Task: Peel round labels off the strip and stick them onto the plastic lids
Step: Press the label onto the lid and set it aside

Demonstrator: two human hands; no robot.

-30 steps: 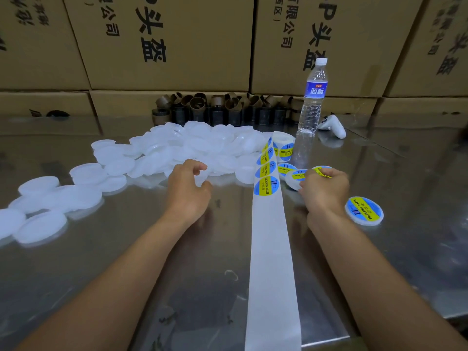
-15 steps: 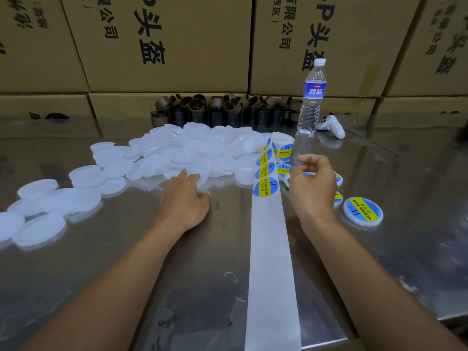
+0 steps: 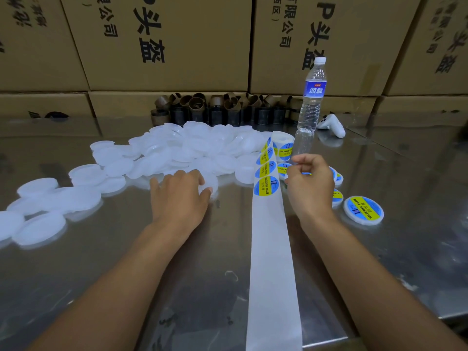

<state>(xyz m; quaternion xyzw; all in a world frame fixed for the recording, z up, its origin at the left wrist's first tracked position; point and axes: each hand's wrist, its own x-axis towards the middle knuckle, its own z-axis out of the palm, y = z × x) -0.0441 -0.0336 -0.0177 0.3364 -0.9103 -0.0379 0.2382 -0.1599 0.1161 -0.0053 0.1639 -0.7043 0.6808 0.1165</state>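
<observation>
A white backing strip (image 3: 274, 254) runs from the near table edge up to its roll (image 3: 284, 145). Round blue-and-yellow labels (image 3: 267, 186) sit on its far part. A heap of plain white plastic lids (image 3: 192, 153) covers the table to the left. My left hand (image 3: 178, 198) lies flat, its fingertips touching one plain lid (image 3: 212, 183) at the heap's near edge. My right hand (image 3: 310, 188) hovers just right of the strip with fingers loosely curled, holding nothing I can see. Labelled lids lie under and beside it, the clearest (image 3: 364, 210) to the right.
A water bottle (image 3: 312, 97) stands behind the roll, with a white controller (image 3: 332, 125) to its right. Brown and black tape cores (image 3: 222, 110) line the foot of stacked cardboard boxes (image 3: 164, 41). The steel table's edge (image 3: 379, 333) runs across the lower right.
My right hand lifted off the labelled lid it pressed and moved left toward the strip. My left hand uncurled and slid forward onto a plain lid.
</observation>
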